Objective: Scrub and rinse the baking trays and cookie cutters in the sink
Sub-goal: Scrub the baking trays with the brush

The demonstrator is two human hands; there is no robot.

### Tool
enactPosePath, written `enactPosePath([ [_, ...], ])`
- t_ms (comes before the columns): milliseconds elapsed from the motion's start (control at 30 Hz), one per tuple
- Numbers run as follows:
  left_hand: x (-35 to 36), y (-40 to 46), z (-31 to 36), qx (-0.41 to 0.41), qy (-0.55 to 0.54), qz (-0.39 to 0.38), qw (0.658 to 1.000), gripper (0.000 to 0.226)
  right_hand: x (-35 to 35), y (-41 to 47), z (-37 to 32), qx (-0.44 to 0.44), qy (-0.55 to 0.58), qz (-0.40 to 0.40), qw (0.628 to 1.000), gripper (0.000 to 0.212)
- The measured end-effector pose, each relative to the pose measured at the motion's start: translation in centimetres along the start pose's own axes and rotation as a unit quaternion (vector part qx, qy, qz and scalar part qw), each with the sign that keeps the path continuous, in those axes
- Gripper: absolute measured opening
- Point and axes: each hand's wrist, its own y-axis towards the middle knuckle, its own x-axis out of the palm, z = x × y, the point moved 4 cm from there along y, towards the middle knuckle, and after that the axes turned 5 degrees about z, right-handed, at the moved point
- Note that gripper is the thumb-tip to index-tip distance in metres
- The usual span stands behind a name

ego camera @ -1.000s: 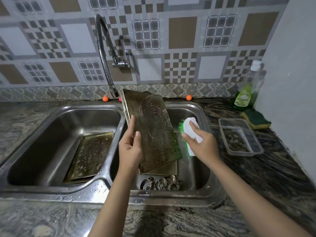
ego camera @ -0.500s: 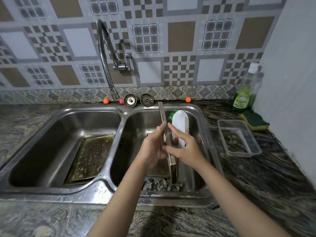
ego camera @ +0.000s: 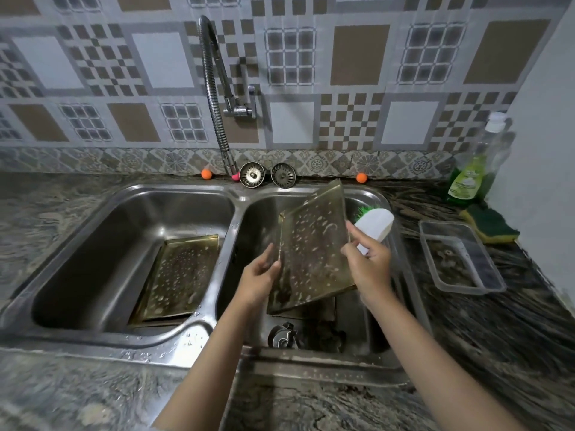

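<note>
Double steel sink [ego camera: 231, 194] set in a dark stone counter [ego camera: 513, 337], seen from above. Over the right basin, a gold tray [ego camera: 311, 253], tilted, speckled with suds, its upper corner toward the back wall. Left hand [ego camera: 259, 276] at the tray's left edge, fingers curled against it in a light hold. Right hand [ego camera: 368, 264] at the tray's right edge, clasping a white brush [ego camera: 373, 227] with green bristles just beside that edge; index finger extended onto the tray rim. Beneath the held tray, part of another tray [ego camera: 314, 309] flat on the basin floor. Near the front wall of the right basin, metal cutters [ego camera: 283, 335] in a small heap. In the left basin, a second sudsy tray [ego camera: 180, 273] leaning against the divider. Behind the sink, a flexible tap [ego camera: 214, 98] and two strainers [ego camera: 267, 174] propped upright. On the counter to the right, a clear tub [ego camera: 460, 259], a sponge [ego camera: 488, 223], and a soap bottle [ego camera: 476, 169].
</note>
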Motion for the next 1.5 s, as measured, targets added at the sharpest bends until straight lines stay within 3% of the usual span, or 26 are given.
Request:
enactPosePath([
  [367, -14.3, 5.0, 1.6, 0.024, -0.077, 0.131, 0.988, 0.036, 11.0, 0.5, -0.3, 0.013, -0.042, -0.033, 0.999, 0.036],
  [467, -20.1, 7.0, 1.6, 0.035, -0.069, 0.169, 0.983, 0.038, 13.9, 0.4, 0.2, 0.002, -0.057, 0.002, 0.998, 0.025],
  [567, -24.9, 8.6, 0.8, 0.021, -0.066, 0.205, 0.976, 0.040, 15.3, 0.4, 1.2, -0.034, -0.107, 0.050, 0.992, 0.033],
  [767, -28.9, 12.3, -4.6, -0.076, -0.037, 0.247, 0.965, 0.035, 15.9, -1.3, 3.7, -0.046, -0.172, 0.094, 0.980, 0.052],
  [867, -29.7, 13.6, -8.4, -0.153, -0.045, 0.229, 0.960, 0.036, 15.3, -2.0, 4.5, -0.036, -0.197, 0.107, 0.974, 0.062],
  [1133, -29.7, 14.1, -13.2, -0.251, -0.055, 0.236, 0.937, 0.037, 12.2, -2.4, 4.9, 0.010, -0.209, 0.145, 0.967, 0.059],
  [1200, -28.9, 13.9, -12.2, -0.228, 0.008, 0.234, 0.945, 0.030, 11.6, -2.2, 4.8, 0.017, -0.198, 0.142, 0.970, 0.059],
  [1300, -26.0, 13.8, -8.1, -0.116, 0.090, 0.246, 0.958, 0.033, 10.9, -1.9, 4.9, 0.018, -0.181, 0.133, 0.974, 0.059],
  [1400, -20.7, 13.4, -3.3, 0.036, 0.062, 0.231, 0.970, 0.034, 10.2, -1.6, 5.0, 0.018, -0.173, 0.118, 0.978, 0.059],
  [1500, -13.2, 12.6, 0.9, 0.137, 0.055, 0.143, 0.979, 0.026, 8.8, -1.3, 4.8, 0.015, -0.175, 0.108, 0.978, 0.059],
])
